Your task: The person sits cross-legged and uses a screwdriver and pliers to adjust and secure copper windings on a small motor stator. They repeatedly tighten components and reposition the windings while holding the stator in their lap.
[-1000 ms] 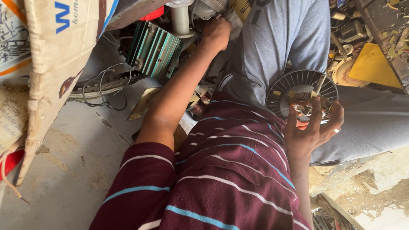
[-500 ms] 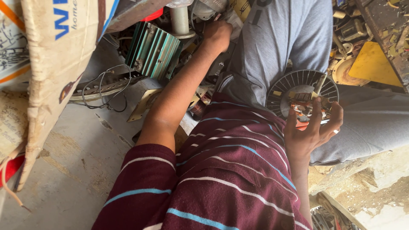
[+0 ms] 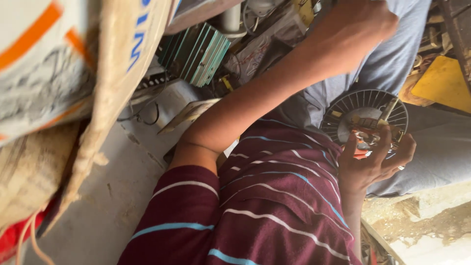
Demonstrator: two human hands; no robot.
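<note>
Closest in, the maroon striped shirt (image 3: 274, 211) fills the lower view. Just past it, the right hand (image 3: 375, 162) curls its fingers around a round finned motor part (image 3: 365, 118), resting on the grey-trousered lap. Farther out, the left hand (image 3: 358, 24) reaches into the clutter near a green finned block (image 3: 198, 51); its grip can't be told.

One head camera looks steeply down, close over the person's torso and arms.
</note>
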